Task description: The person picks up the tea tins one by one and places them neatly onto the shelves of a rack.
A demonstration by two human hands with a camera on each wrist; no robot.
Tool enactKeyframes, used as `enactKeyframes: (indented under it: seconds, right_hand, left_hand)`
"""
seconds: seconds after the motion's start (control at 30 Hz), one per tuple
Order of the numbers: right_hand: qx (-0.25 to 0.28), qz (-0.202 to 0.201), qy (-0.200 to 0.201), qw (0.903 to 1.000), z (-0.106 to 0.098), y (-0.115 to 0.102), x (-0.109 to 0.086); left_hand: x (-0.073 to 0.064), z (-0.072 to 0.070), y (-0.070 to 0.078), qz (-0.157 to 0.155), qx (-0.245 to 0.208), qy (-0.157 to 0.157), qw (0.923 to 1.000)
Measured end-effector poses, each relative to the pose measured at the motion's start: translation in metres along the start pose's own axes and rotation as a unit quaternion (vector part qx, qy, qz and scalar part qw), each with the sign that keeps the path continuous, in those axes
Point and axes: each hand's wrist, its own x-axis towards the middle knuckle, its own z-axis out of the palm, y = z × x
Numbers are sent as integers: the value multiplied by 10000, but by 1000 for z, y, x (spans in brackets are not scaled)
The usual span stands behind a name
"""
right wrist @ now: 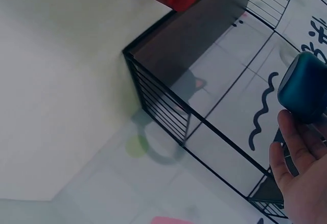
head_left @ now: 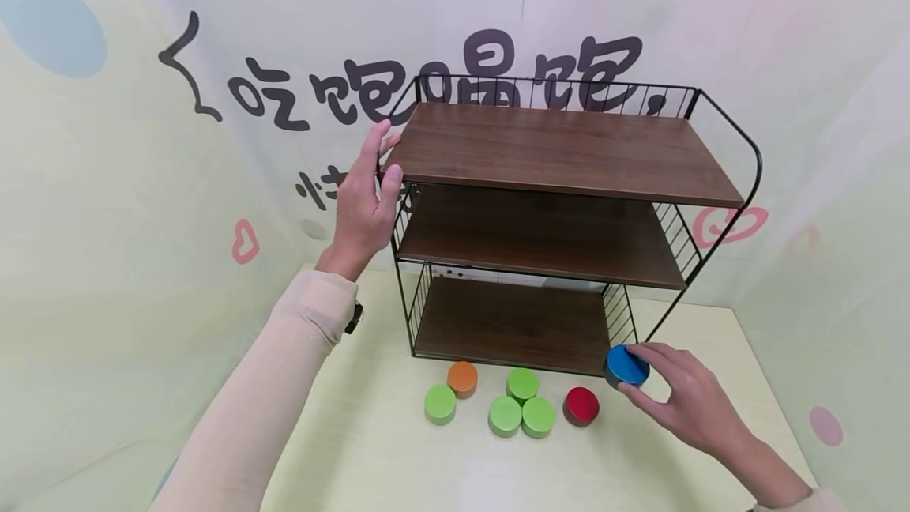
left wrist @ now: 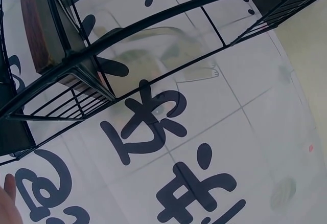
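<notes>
My right hand [head_left: 693, 397] pinches a blue round tin [head_left: 626, 366] between thumb and fingers, just off the lower right front of a three-tier shelf rack [head_left: 562, 152]. The right wrist view shows the tin's glossy side [right wrist: 304, 88] above the fingers [right wrist: 296, 142]. At the rack's upper left corner, my left hand [head_left: 362, 208] lies against the black wire side with fingers extended. Only a small part of that hand [left wrist: 9, 203] shows in the left wrist view. A red round tin [head_left: 581, 406] stands on the table, left of the blue one.
Several green tins [head_left: 538, 416] and an orange tin [head_left: 463, 379] stand on the pale table [head_left: 469, 472] before the rack. Its wire sides and front posts frame the dark wooden boards. A printed cloth [head_left: 213, 259] hangs behind and on both sides.
</notes>
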Motion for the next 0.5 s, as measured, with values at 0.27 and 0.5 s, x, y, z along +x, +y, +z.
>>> enactKeyframes:
  seconds: [0.27, 0.5]
  right_hand:
    - [-20, -217, 131, 9997, -16, -2, 19]
    - [-199, -439, 266, 9985, -27, -5, 31]
  left_hand:
    - [-1, 1, -1, -48, 16, 5, 10000]
    - [-1, 0, -1, -49, 37, -19, 10000]
